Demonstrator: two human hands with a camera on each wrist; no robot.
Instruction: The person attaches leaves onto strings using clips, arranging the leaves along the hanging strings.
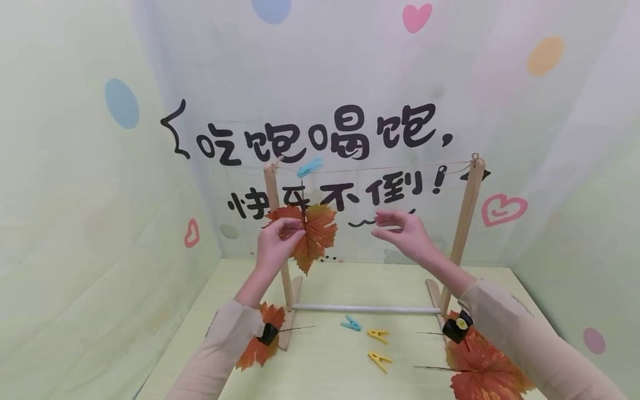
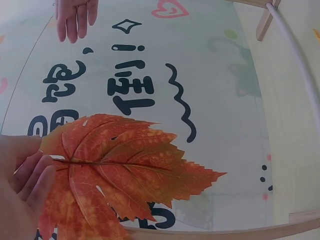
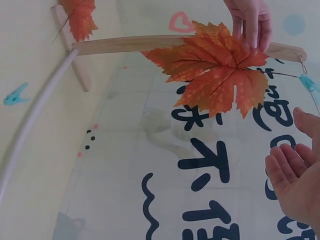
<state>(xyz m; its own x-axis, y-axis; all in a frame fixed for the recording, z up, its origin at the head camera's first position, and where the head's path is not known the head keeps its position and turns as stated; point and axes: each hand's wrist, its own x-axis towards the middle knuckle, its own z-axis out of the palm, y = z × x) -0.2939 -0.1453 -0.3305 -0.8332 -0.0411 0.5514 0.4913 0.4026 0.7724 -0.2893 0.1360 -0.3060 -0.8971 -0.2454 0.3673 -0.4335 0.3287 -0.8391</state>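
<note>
A red-orange maple leaf hangs by its thin stem from a blue clothespin on the string, near the left post. My left hand pinches the leaf near its stem base; the exact contact is partly hidden by the fingers. To the right of the leaf, my right hand is raised below the string, fingers extended, thumb apart, holding nothing.
Wooden posts carry the string; a white rod joins their bases. On the table lie a blue clothespin, yellow clothespins and leaves beside the left and right forearms.
</note>
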